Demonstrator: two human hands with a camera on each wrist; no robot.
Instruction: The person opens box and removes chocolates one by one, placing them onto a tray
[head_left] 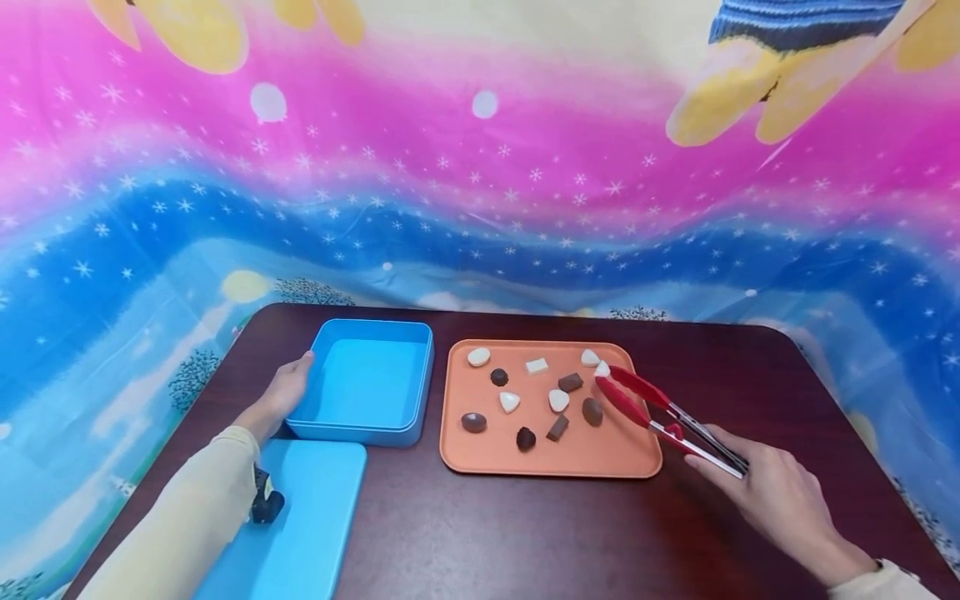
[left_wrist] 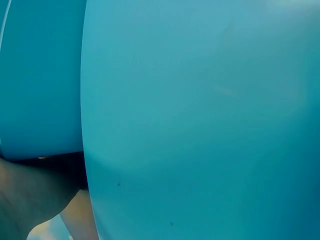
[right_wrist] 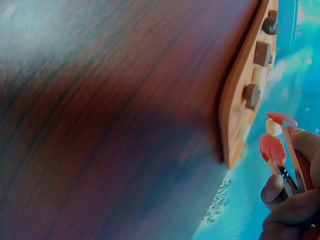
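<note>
My right hand (head_left: 783, 492) grips a pair of red-tipped metal tongs (head_left: 693, 433). Between the tong tips is a white chocolate piece (head_left: 602, 368), above the right part of an orange tray (head_left: 480, 458); the right wrist view also shows this white piece (right_wrist: 273, 127) between the red tips. Brown and white chocolates lie spread over the tray, among them a dark oval one (head_left: 474, 422) and a white rounded triangle (head_left: 558, 401). At the left, my left hand (head_left: 281, 392) holds the side wall of a blue square box (head_left: 408, 435), its fingers partly hidden. The box has nothing inside.
A flat blue lid (head_left: 315, 508) lies in front of the box, partly under my left forearm. The dark wooden table (head_left: 450, 533) has a printed cloth (head_left: 480, 208) hanging behind it and around its sides.
</note>
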